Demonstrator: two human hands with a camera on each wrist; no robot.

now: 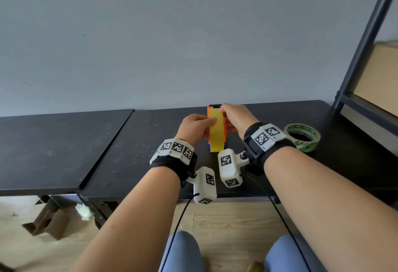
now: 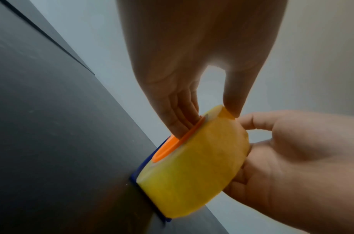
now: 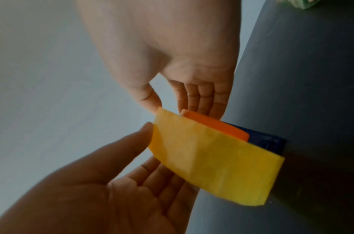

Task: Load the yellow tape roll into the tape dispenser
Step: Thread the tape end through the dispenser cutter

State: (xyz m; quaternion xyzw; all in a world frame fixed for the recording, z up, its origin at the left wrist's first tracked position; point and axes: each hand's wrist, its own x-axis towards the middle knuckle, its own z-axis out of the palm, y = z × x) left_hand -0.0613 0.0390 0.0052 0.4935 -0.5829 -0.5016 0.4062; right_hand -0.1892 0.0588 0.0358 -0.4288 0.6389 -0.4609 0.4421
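Note:
The yellow tape roll (image 1: 216, 133) stands on edge on the black table (image 1: 137, 153), sitting in the tape dispenser (image 1: 224, 128), which has orange side plates and a blue base. My left hand (image 1: 205, 125) pinches the roll from the left; in the left wrist view its thumb (image 2: 233, 101) lies on the rim of the roll (image 2: 192, 171) and its fingers (image 2: 178, 117) lie against an orange plate (image 2: 170, 147). My right hand (image 1: 226, 116) grips the right side, thumb at the roll's (image 3: 208, 159) top edge, fingers (image 3: 202, 101) behind the orange plate (image 3: 216, 125).
A clear tape roll with green print (image 1: 302, 137) lies flat on the table to the right of my right wrist. A dark metal shelf frame (image 1: 364, 51) rises at the far right. A second black table (image 1: 53, 142) adjoins on the left. Cardboard scraps (image 1: 47, 217) lie on the floor.

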